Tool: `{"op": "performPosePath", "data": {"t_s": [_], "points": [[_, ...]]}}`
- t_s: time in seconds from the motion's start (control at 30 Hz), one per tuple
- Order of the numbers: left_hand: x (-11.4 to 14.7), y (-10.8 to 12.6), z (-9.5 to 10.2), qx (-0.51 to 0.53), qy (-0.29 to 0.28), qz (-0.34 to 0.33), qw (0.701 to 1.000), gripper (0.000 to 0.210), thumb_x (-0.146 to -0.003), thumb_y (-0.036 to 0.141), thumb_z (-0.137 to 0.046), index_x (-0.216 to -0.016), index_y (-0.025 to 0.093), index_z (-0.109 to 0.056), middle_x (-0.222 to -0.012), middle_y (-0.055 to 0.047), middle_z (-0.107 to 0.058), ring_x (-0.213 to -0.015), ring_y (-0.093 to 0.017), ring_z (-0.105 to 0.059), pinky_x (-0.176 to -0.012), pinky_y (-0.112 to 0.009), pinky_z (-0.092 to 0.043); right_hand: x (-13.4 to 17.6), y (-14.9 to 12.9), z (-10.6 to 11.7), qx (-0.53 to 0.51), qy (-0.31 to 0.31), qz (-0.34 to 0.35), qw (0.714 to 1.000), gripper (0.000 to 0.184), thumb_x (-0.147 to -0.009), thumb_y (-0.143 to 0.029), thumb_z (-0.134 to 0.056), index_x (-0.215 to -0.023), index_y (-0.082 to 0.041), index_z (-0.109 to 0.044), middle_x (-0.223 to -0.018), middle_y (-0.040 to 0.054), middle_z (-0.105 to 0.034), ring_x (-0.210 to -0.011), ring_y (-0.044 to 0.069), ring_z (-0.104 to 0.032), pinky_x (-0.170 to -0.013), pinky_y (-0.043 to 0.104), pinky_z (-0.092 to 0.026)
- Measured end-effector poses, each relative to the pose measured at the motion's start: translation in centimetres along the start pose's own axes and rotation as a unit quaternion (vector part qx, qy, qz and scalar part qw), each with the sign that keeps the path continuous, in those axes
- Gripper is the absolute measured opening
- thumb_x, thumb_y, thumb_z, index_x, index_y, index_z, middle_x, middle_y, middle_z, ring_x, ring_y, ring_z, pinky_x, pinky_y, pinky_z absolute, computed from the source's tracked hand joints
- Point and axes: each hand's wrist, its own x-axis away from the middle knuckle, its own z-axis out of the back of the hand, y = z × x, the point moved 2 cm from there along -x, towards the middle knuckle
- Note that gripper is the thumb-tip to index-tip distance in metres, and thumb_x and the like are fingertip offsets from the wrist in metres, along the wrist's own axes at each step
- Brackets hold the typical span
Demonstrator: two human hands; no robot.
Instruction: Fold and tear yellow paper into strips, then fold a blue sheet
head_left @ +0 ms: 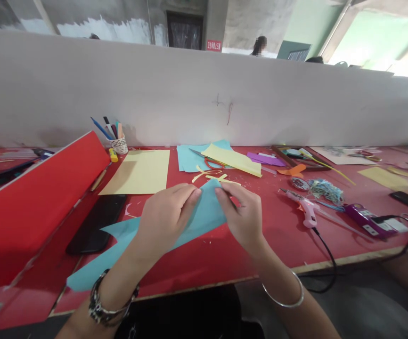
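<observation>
Between my hands is a light blue sheet of paper [204,214], partly folded, its long end trailing to the lower left under my left forearm. My left hand [167,214] pinches its upper edge between thumb and fingers. Close by, my right hand [242,212] grips the same sheet near its pointed top corner. Just beyond my fingers lie yellow paper strips [209,175] and scissors with orange handles [214,163], their blades resting by a stack of blue paper [186,157]. A folded yellow sheet [234,159] partly covers the scissors.
A red box-like board [44,202] stands at left beside a black phone [98,223]. A yellow sheet [142,172] and a pen cup [119,144] sit behind. To the right are a pink glue gun [306,209], its cord, and a purple power strip [366,220]. A white partition [154,99] stands behind.
</observation>
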Motion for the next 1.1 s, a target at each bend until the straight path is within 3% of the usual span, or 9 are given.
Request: {"op": "performPosePath", "data": {"t_s": [0.2, 0.6, 0.8, 0.93, 1.1], "points": [[-0.3, -0.3, -0.4, 0.039, -0.021, 0.007, 0.999, 0.034, -0.086, 0.032, -0.024, -0.056, 0.019, -0.034, -0.053, 0.003, -0.042, -0.048, -0.009, -0.039, -0.046, -0.021, -0.028, 0.3, 0.0, -0.5, 0.073, 0.015, 0.079, 0.994, 0.025, -0.083, -0.017, -0.039, -0.099, -0.018, -0.058, -0.083, 0.0038, -0.066, -0.076, 0.014, -0.059, -0.069, 0.025, -0.045], [-0.4, -0.2, -0.8, 0.016, -0.033, -0.008, 0.999, 0.033, -0.086, 0.030, -0.025, -0.057, 0.019, -0.035, -0.053, 0.003, -0.044, -0.047, -0.010, -0.039, -0.045, -0.021, -0.026, 0.9, 0.2, -0.8, 0.099, -0.002, 0.084, 0.992, 0.031, -0.084, -0.015, -0.037, -0.108, -0.016, -0.055, -0.070, 0.0034, -0.064, -0.078, 0.015, -0.058, -0.069, 0.025, -0.046], [-0.5, -0.2, -0.8, 0.034, -0.056, -0.014, 0.998, 0.035, -0.087, 0.032, -0.024, -0.057, 0.019, -0.035, -0.053, 0.003, -0.043, -0.047, -0.009, -0.039, -0.045, -0.021, -0.025, 0.6, 0.1, -0.4, 0.021, -0.011, 0.017, 1.000, 0.023, -0.082, -0.018, -0.041, -0.091, -0.018, -0.062, -0.082, 0.0023, -0.066, -0.077, 0.013, -0.060, -0.068, 0.022, -0.046], [-0.5, -0.3, -0.8, 0.047, -0.077, -0.016, 0.996, 0.036, -0.087, 0.034, -0.023, -0.058, 0.019, -0.036, -0.054, 0.003, -0.045, -0.048, -0.009, -0.040, -0.045, -0.021, -0.026, 0.3, 0.0, -0.2, -0.033, -0.033, -0.052, 0.998, 0.018, -0.079, -0.022, -0.046, -0.075, -0.016, -0.063, -0.065, -0.0001, -0.064, -0.058, 0.010, -0.057, -0.053, 0.019, -0.044], [-0.5, -0.4, -1.1, 0.008, -0.067, -0.033, 0.997, 0.035, -0.085, 0.038, -0.030, -0.058, 0.018, -0.041, -0.054, 0.002, -0.047, -0.049, -0.010, -0.040, -0.045, -0.022, -0.025, 0.2, -0.2, 0.0, -0.048, -0.022, -0.065, 0.997, 0.017, -0.077, -0.023, -0.050, -0.064, -0.016, -0.058, -0.057, -0.0021, -0.058, -0.052, 0.008, -0.051, -0.050, 0.018, -0.041]]}}
